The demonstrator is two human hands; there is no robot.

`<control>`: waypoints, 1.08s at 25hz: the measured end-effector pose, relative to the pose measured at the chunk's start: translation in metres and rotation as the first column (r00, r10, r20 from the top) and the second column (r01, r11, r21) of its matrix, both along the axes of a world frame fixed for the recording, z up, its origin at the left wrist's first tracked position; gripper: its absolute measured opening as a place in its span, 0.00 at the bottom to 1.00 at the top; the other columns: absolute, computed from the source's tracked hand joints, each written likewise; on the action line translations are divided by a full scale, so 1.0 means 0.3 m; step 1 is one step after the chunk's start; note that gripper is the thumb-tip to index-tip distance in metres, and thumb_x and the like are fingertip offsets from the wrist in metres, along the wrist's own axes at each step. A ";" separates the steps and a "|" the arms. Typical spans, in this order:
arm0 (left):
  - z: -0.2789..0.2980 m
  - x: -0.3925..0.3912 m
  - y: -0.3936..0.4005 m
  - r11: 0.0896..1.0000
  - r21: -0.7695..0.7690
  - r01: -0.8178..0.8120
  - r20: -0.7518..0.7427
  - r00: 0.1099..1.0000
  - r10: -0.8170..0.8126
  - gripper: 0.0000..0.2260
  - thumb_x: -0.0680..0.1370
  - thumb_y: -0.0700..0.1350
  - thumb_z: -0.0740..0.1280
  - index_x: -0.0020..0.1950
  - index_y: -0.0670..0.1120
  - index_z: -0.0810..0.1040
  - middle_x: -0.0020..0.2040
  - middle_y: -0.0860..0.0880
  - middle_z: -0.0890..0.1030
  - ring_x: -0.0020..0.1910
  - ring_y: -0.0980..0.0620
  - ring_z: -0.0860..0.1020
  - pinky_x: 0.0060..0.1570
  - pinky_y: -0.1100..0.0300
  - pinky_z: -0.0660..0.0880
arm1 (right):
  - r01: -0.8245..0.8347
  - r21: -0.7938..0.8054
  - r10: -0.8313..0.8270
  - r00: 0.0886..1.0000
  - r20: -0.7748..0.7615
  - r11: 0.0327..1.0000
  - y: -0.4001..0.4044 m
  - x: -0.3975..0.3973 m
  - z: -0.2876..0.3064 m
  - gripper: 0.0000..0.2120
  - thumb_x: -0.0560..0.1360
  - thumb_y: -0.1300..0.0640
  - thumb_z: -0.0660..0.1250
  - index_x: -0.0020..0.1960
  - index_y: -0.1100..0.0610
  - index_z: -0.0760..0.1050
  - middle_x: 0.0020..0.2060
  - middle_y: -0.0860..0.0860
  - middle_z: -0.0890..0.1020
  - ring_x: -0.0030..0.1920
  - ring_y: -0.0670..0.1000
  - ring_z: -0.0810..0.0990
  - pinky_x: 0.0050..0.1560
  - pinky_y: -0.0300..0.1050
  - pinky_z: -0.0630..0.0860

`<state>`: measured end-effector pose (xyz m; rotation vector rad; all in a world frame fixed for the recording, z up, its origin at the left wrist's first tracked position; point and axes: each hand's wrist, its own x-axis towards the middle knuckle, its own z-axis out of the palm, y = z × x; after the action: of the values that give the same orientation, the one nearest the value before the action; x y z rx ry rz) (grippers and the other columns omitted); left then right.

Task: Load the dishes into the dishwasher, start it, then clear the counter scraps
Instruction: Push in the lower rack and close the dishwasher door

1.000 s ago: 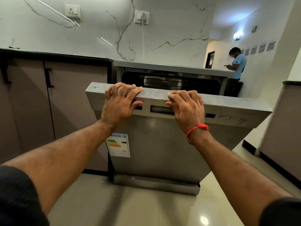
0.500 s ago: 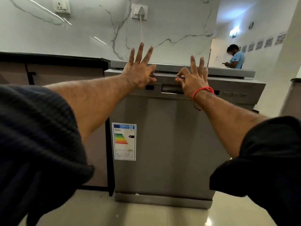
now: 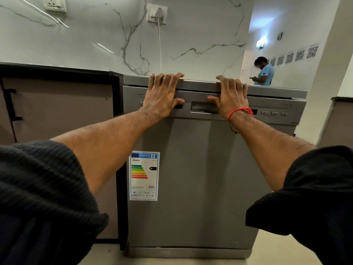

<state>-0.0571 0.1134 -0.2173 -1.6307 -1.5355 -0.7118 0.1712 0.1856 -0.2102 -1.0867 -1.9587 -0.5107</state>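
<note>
A silver dishwasher (image 3: 200,178) stands in front of me with its door upright and closed. An energy label (image 3: 144,175) is stuck on the door's left side. My left hand (image 3: 162,94) presses flat on the control panel's left part, its fingers reaching over the top edge. My right hand (image 3: 231,98), with a red thread at the wrist, presses flat to the right of the handle recess (image 3: 200,107). Small buttons (image 3: 274,113) sit at the panel's right end. No dishes are in view.
Brown cabinet doors (image 3: 61,111) with a black handle flank the dishwasher's left. A white cable (image 3: 159,46) runs from a wall socket down behind the machine. A person in a blue shirt (image 3: 264,73) stands far off at the right. Another cabinet (image 3: 340,123) is at the right edge.
The door has swung from half open to fully closed. Both hands went from gripping its top edge to pressing flat against the panel with fingers over the top.
</note>
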 end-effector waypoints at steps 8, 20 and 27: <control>0.035 0.041 0.017 0.999 -0.010 -0.031 0.158 0.987 0.032 0.32 0.74 0.66 0.69 0.72 0.52 0.68 0.65 0.45 0.69 0.64 0.42 0.66 0.70 0.48 0.60 | 0.040 0.014 -0.040 0.999 -0.026 0.999 0.015 -0.005 0.011 0.32 0.73 0.38 0.68 0.72 0.51 0.66 0.63 0.56 0.68 0.64 0.60 0.64 0.72 0.56 0.59; 0.023 0.053 0.027 0.987 0.074 -0.143 0.096 0.986 0.136 0.31 0.74 0.70 0.66 0.68 0.50 0.70 0.63 0.45 0.70 0.61 0.42 0.69 0.65 0.48 0.64 | 0.070 0.075 -0.061 0.991 -0.116 0.995 0.048 -0.023 0.003 0.29 0.71 0.35 0.68 0.66 0.50 0.70 0.59 0.54 0.70 0.62 0.60 0.66 0.69 0.56 0.60; 0.025 0.095 -0.001 0.980 0.032 -0.197 0.086 0.977 0.193 0.31 0.75 0.67 0.67 0.70 0.49 0.68 0.64 0.44 0.70 0.63 0.41 0.69 0.68 0.46 0.65 | 0.026 0.014 -0.024 0.991 -0.128 1.000 0.025 -0.024 0.005 0.29 0.72 0.39 0.71 0.67 0.50 0.68 0.60 0.54 0.70 0.62 0.60 0.66 0.70 0.56 0.62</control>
<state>-0.0287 0.1130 -0.2098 -1.4123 -1.7021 -0.7058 0.1641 0.1932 -0.2088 -1.1077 -1.8289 -0.4578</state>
